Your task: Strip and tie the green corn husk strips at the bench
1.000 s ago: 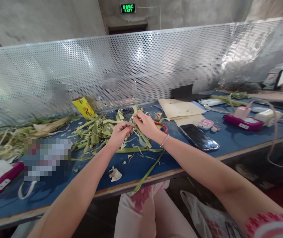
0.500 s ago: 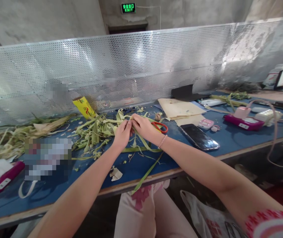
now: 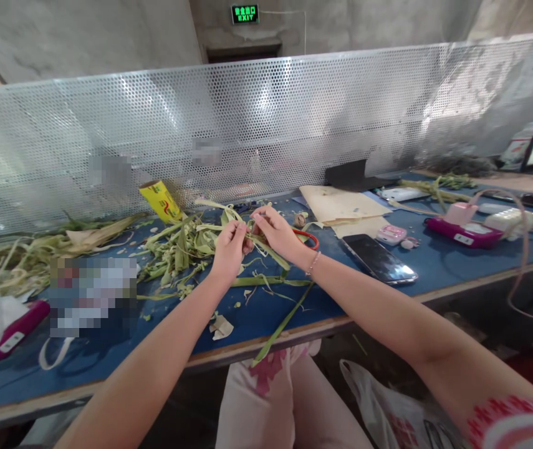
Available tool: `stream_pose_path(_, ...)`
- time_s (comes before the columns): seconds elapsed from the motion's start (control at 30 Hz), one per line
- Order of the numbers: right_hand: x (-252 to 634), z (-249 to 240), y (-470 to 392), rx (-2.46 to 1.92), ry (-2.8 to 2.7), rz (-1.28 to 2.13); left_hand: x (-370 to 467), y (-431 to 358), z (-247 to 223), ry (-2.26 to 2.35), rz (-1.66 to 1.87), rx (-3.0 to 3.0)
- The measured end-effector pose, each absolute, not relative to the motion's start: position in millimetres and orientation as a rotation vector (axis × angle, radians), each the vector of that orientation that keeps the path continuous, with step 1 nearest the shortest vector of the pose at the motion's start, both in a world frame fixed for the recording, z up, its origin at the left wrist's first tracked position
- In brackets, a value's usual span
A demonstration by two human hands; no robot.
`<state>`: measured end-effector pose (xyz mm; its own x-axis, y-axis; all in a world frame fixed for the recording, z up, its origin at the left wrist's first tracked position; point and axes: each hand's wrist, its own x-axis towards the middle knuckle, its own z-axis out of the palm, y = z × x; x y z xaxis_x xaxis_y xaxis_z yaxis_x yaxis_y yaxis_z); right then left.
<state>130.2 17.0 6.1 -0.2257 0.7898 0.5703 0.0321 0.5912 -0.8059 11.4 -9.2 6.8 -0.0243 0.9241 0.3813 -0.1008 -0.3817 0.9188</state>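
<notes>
Seated worker at a bench, as viewed from nearby; twelve o'clock lies straight ahead of the worker. The perforated metal screen [image 3: 177, 137] spans the far side, behind the blue-topped table [image 3: 252, 318]. Toward eleven o'clock lies a heap [image 3: 177, 249] of pale green leaves and stalks. A long loose blade [image 3: 282, 327] droops over the near edge at six o'clock. At twelve, above the tabletop, the left hand [image 3: 231, 249] has thumb and fingers pinched on a leaf strip [image 3: 275, 257]; the right hand [image 3: 275, 234] curves over the same strip from three o'clock, though whether its fingertips meet cannot be told. The strip, its free end slanting toward four o'clock, should prove very light, limp across its width, stiffer along its length, and apt to split or fray; a fingertip pinch near the thicker end would suit it best.

Lettering, largest bearer first: the plastic bag [image 3: 369, 393], below the table at four, carries red print, illegible; the green-lit sign [image 3: 245, 14], high at twelve, reads 安全出口 and EXIT; the white bottle [image 3: 521, 146] at two and the tilted yellow carton [image 3: 162, 201] at eleven bear markings too small to read.
</notes>
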Motion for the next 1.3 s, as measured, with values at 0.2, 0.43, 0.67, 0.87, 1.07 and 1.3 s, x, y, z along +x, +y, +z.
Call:
stream_pose_path(0.2, 135.7, 9.9, 20.5, -0.460, -1.343, 1.298, 10.4, -10.4, 12.1, 0.944, 1.619, 1.319)
stream_pose_path(0.43, 134.0, 10.2, 21.3, -0.503, -1.421, 1.527, 6.6, -6.7, 9.7, 0.888, 1.658, 1.320)
stream_pose_path(0.67, 135.2, 6.8, 19.7, -0.459, -1.519, 1.647, 0.6, -1.3, 7.9, 0.893, 1.656, 1.347)
stream_pose_path(0.87, 138.6, 4.7, 27.1, -0.559, -1.745, 1.411, 0.0, -2.7, 11.3, 0.919, 1.554, 1.366)
stream_pose_path(1.07, 150.7, 9.4, 39.8, -0.653, -1.888, 1.087, -3.0, 0.3, 7.5, 0.966, 1.497, 1.442)
stream_pose_path(1.3, 150.5, 10.2, 34.2, -0.605, -2.005, 0.283, -1.5, 1.0, 7.0, 1.063, 1.501, 1.483)
